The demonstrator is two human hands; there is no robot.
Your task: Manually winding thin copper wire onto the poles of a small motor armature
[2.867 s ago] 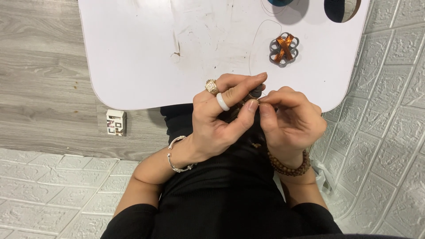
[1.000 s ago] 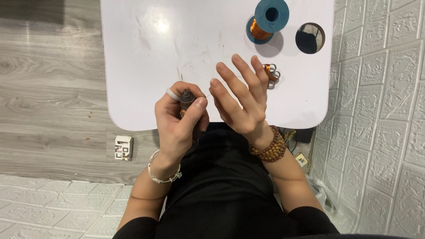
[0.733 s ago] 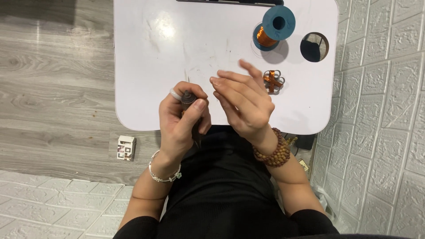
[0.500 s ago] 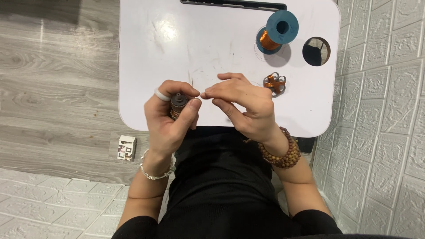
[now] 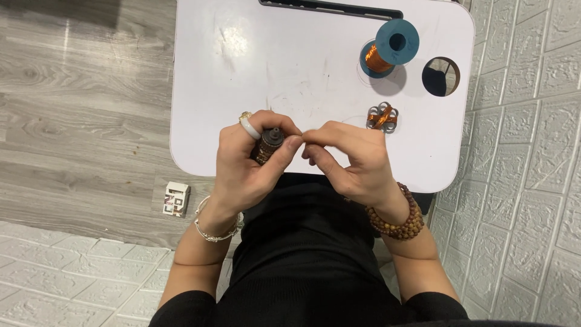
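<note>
Left hand [image 5: 251, 163] gripped a small wound motor core [image 5: 268, 145] — right hand [image 5: 351, 163] pinched shut, probably on fine wire. One finished coil [image 5: 382, 116] lay by the copper wire spool [image 5: 387, 51] — this winding looked unfinished.

A small dark cylindrical motor core [image 5: 267, 145] wound with copper wire stands tilted above the near edge of the white table [image 5: 242, 79]. It sits well left of the small wound coil piece [image 5: 382, 116] lying on that table.

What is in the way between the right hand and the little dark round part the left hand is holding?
Nothing visible. The right hand pinches its fingertips right beside the small dark cylindrical part gripped in the left hand, just past the left thumb tip.
</note>
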